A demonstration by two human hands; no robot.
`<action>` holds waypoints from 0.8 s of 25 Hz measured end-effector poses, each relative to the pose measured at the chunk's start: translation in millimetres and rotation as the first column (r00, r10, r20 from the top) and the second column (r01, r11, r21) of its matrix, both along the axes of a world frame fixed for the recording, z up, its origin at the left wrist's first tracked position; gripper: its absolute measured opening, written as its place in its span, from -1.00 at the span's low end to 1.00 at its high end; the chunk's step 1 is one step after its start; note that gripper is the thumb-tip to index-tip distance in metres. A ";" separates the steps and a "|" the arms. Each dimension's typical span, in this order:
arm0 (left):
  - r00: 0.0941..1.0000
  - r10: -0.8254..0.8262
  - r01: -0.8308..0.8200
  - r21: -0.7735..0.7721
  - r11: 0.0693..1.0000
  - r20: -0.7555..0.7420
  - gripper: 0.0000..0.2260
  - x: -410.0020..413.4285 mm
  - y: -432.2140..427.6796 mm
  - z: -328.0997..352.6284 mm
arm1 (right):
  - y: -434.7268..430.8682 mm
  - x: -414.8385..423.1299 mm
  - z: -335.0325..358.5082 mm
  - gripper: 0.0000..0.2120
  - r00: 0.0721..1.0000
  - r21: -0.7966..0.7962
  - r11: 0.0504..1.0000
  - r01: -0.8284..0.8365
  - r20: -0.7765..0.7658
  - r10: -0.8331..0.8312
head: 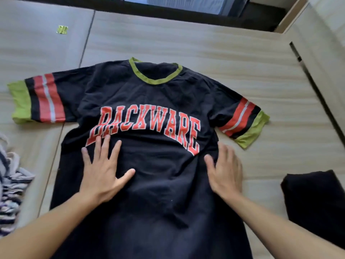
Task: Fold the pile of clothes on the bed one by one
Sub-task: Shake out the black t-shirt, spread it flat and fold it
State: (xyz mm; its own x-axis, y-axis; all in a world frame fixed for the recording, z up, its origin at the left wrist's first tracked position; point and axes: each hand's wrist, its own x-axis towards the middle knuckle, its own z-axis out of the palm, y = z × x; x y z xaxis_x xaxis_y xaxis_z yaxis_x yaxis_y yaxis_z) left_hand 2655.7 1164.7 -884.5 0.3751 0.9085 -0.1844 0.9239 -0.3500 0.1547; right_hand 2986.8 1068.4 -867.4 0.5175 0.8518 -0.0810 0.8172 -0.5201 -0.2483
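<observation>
Black jersey (155, 101) spread face-up on the bed (214, 45), sleeves out, red lettering across the chest. Left hand (101, 172) flat on it, fingers splayed, grasping nothing; right hand (225, 171) likewise, at its right edge. Striped pile (10, 186) left, dark folded garment (317, 200) right.

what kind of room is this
Probably a bedroom: a black t-shirt is spread on a bare mattress, with striped clothes heaped nearby and a window beyond.
</observation>
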 end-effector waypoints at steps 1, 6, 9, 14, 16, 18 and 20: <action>0.998 -0.042 0.041 0.024 0.999 0.052 -0.14 15.3 -5.2 4.2 | 10.1 17.4 2.2 -0.36 0.994 0.075 0.992 0.106 -0.014 -0.105; 0.976 -0.202 0.200 0.032 0.979 0.084 -0.09 86.2 -53.8 -2.9 | 64.2 112.0 2.1 -0.37 0.950 -0.163 0.950 0.265 -0.126 -0.287; 0.988 -0.152 0.151 0.025 0.988 0.036 -0.05 92.0 -57.4 -11.3 | 76.8 161.5 -8.1 -0.37 0.963 -0.310 0.926 0.214 -0.094 -0.254; 0.986 -0.158 0.155 0.055 0.986 0.049 -0.01 94.1 -53.2 -16.2 | 102.7 215.1 -12.4 -0.28 0.877 -0.039 0.878 0.476 -0.058 -0.478; 0.988 -0.147 0.145 0.038 0.989 0.041 0.02 94.8 -51.7 -17.4 | 112.0 212.6 -7.5 -0.16 0.785 -0.014 0.788 0.616 -0.074 -0.615; 0.990 -0.137 0.137 0.021 0.990 0.033 0.05 94.1 -50.7 -19.1 | 120.8 212.0 0.3 -0.15 0.715 -0.035 0.725 0.688 -0.136 -0.686; 0.991 -0.133 0.134 -0.006 0.991 0.032 0.07 94.6 -47.4 -20.3 | 129.4 217.9 6.6 -0.25 0.616 -0.070 0.650 0.757 -0.260 -0.744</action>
